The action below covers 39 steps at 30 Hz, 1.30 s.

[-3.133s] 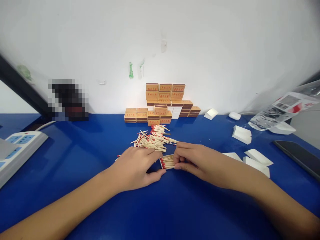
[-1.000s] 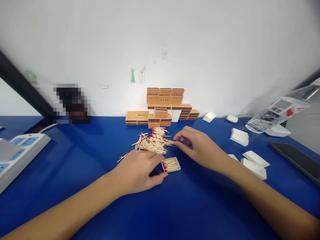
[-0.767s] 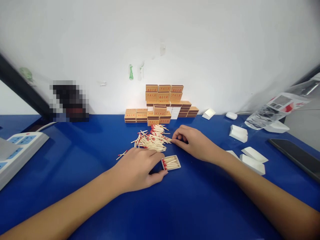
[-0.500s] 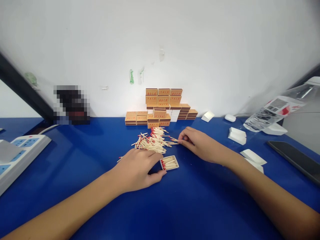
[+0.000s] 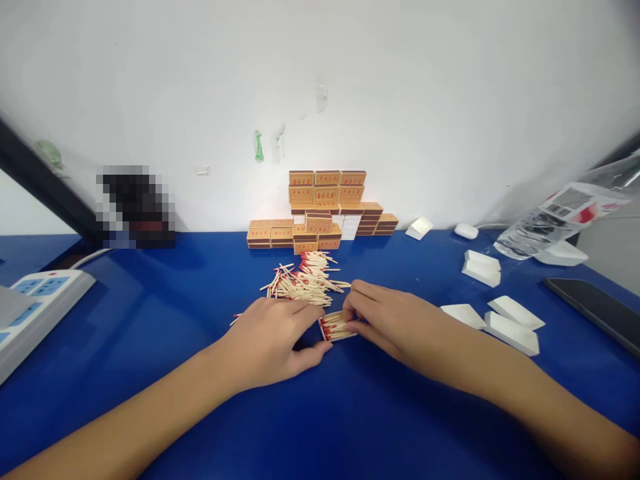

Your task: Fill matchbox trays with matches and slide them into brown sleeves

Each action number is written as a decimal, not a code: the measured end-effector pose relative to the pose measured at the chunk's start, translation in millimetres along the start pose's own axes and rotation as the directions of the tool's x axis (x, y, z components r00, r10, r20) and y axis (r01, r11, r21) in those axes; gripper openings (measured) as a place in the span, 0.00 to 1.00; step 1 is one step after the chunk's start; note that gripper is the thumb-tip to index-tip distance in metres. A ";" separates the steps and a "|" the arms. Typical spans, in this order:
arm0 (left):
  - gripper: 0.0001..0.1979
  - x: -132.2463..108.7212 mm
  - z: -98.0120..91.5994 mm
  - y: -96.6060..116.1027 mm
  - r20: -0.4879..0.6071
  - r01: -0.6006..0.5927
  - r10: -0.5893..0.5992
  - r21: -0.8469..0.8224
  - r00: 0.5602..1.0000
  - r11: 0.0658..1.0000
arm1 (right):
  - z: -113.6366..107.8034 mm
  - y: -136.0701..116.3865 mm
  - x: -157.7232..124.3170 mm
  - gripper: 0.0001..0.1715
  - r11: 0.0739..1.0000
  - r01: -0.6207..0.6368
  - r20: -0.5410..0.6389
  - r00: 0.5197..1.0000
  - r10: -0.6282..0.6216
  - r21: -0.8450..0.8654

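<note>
A small white matchbox tray (image 5: 342, 339) lies on the blue table, with red-headed matches (image 5: 334, 325) in it. Its left end is held between the thumb and fingers of my left hand (image 5: 275, 339). Over the tray's right end, my right hand (image 5: 393, 319) pinches matches by their pale ends; the fingers partly hide them. Just behind the tray is a heap of loose matches (image 5: 306, 285), heads pointing various ways. One stray match (image 5: 236, 319) pokes out left of my left hand.
Orange matchboxes (image 5: 326, 195) stand stacked against the wall. White empty trays (image 5: 512, 332) lie at the right, near a black phone (image 5: 595, 307). A tilted plastic bottle (image 5: 545, 220) stands behind them. A power strip (image 5: 60, 293) is at the left.
My right hand has moved from the right edge of the heap toward me and left, bringing matches to the tray. My left hand stays at the tray. The view has shifted slightly.
</note>
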<state>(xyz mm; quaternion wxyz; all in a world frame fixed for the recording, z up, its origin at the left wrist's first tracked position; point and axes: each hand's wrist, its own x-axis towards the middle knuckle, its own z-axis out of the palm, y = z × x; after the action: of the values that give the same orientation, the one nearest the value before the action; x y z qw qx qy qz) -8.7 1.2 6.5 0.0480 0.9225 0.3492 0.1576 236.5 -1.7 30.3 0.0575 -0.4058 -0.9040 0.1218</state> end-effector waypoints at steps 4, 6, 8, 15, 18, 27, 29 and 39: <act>0.11 -0.5 -0.1 -0.1 0.001 -0.004 0.004 0.009 1.000 1.000 | 2.6 0.5 0.5 0.05 1.000 0.020 -0.049 0.999 -0.019 0.012; 0.12 -0.4 -0.7 -0.3 0.004 0.001 -0.001 0.007 1.000 1.000 | 0.2 1.6 0.6 0.05 0.999 0.027 -0.065 0.998 -0.026 0.017; 0.13 -0.3 -1.0 -0.6 0.009 0.011 -0.011 0.006 1.000 1.000 | -3.3 3.1 0.6 0.05 1.000 0.016 -0.061 0.998 -0.015 0.012; 0.14 -1.2 -2.3 0.2 0.021 0.006 -0.006 0.007 1.000 1.000 | -9.1 5.1 0.3 0.07 1.000 0.014 -0.025 1.000 -0.013 0.016; 0.14 -1.0 -2.6 0.4 0.031 0.020 -0.020 0.014 0.999 1.000 | -9.2 3.5 0.1 0.07 0.999 0.022 -0.014 1.000 -0.022 0.030; 0.14 -0.7 -1.6 -0.7 -0.010 0.009 -0.009 0.019 1.000 1.000 | -11.5 10.8 -2.3 0.06 0.996 -0.054 0.031 0.998 0.052 0.070; 0.14 -0.8 -1.6 -0.5 -0.023 0.002 -0.002 0.027 1.000 1.000 | -11.7 10.9 -2.3 0.09 0.996 -0.056 0.042 0.998 0.053 0.065; 0.12 -0.3 -2.4 -0.9 -0.026 -0.027 0.028 0.024 0.999 0.999 | -8.3 6.1 0.5 0.08 0.997 0.027 -0.019 0.999 -0.026 0.067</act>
<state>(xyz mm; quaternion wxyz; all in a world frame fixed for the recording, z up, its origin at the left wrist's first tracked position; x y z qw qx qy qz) -10.2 1.7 8.6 0.0304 0.9256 0.3388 0.1660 242.3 4.0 36.7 0.0809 -0.3927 -0.9041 0.1476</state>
